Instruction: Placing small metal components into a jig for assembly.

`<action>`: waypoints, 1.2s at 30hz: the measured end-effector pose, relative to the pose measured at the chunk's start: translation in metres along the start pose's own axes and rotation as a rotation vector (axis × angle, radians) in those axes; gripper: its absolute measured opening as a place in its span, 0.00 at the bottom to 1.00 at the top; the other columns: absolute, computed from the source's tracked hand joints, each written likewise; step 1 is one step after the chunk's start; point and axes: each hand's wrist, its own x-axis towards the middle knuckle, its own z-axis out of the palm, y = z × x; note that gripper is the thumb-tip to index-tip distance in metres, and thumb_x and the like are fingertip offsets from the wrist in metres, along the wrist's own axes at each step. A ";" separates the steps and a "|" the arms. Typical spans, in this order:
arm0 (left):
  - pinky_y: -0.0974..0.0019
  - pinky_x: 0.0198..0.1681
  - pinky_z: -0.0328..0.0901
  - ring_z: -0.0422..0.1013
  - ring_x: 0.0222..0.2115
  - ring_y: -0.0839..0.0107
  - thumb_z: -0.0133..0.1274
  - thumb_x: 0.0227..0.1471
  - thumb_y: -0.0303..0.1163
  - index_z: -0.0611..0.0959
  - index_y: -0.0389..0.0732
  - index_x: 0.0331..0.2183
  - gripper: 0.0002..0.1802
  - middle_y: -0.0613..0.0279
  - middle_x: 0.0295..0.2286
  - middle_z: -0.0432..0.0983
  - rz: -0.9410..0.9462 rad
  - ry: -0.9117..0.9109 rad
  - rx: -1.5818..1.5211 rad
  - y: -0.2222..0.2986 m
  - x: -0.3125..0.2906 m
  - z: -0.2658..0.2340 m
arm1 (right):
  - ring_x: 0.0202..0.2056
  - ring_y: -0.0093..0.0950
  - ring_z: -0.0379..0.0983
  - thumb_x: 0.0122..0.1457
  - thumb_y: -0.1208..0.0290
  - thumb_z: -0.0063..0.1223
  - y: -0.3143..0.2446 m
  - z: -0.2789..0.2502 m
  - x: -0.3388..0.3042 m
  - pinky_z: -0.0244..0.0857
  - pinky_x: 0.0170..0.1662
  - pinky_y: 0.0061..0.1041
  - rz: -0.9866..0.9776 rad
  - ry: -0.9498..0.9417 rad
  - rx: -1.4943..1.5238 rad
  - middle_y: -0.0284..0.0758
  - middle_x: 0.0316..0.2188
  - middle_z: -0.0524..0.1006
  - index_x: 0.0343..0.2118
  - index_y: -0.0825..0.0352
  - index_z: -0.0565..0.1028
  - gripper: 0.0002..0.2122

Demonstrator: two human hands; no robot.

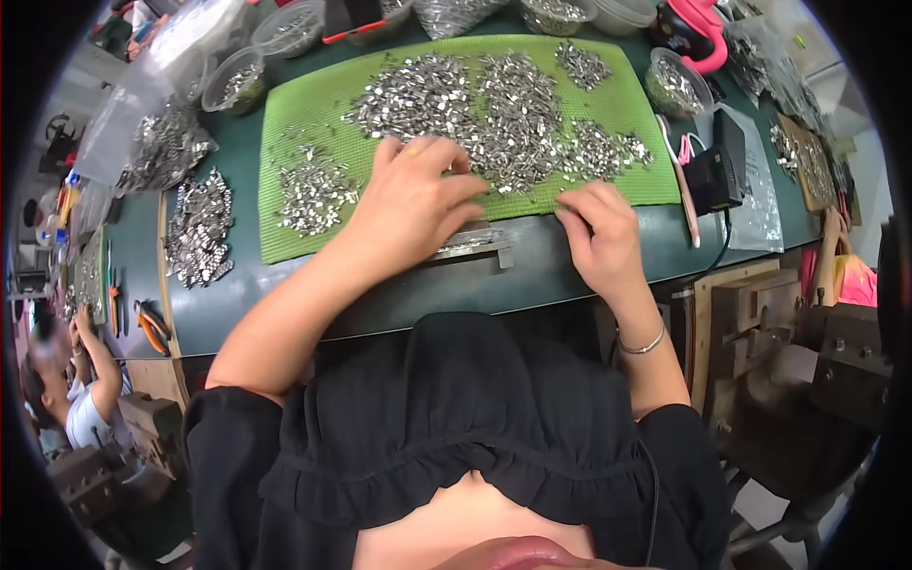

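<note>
My left hand (413,199) reaches over the front of a green textured mat (399,214), its fingers bent and apart near the heaped metal parts. Just below its thumb, a narrow metal fixture (472,245) lies at the mat's front edge, partly covered by the hand. At the front right of the mat, my right hand (606,237) has thumb and forefinger brought together; whatever is between their tips is too small to make out. Small shiny metal parts lie in several piles, among them a large one (423,100), a middle one (518,119) and a right one (603,150).
Tubs of metal parts (676,85) and filled plastic bags (166,147) line the back and sides. Left are a loose metal pile (199,228) and orange-handled pliers (152,328). A black device (714,171) stands right, beside a pink pen-like tool (692,214). Other people work at both sides.
</note>
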 end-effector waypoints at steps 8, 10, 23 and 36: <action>0.58 0.46 0.58 0.69 0.43 0.67 0.59 0.42 0.29 0.86 0.45 0.25 0.04 0.66 0.35 0.73 0.225 -0.024 -0.004 -0.024 0.034 0.021 | 0.32 0.32 0.70 0.48 0.76 0.62 -0.001 0.009 0.017 0.56 0.40 0.32 -0.085 -0.175 -0.117 0.32 0.26 0.73 0.28 0.65 0.79 0.04; 0.60 0.46 0.59 0.69 0.44 0.67 0.58 0.41 0.26 0.86 0.44 0.27 0.06 0.65 0.35 0.73 0.256 0.009 -0.032 -0.025 0.033 0.021 | 0.32 0.32 0.70 0.48 0.76 0.62 0.000 0.008 0.026 0.55 0.40 0.32 -0.092 -0.225 -0.120 0.31 0.26 0.73 0.28 0.65 0.79 0.04; 0.59 0.47 0.60 0.69 0.41 0.64 0.59 0.39 0.30 0.82 0.40 0.23 0.05 0.63 0.34 0.72 0.302 -0.127 -0.023 -0.024 0.016 0.012 | 0.29 0.40 0.72 0.50 0.85 0.55 -0.048 0.019 0.028 0.66 0.32 0.33 -0.019 -0.329 0.442 0.40 0.30 0.71 0.27 0.72 0.72 0.04; 0.60 0.45 0.61 0.69 0.40 0.63 0.60 0.42 0.27 0.82 0.41 0.23 0.02 0.65 0.31 0.71 0.173 -0.072 -0.052 -0.025 0.012 0.020 | 0.27 0.35 0.70 0.43 0.76 0.55 -0.058 0.036 0.025 0.65 0.30 0.32 -0.302 -0.378 -0.012 0.36 0.31 0.72 0.27 0.66 0.72 0.07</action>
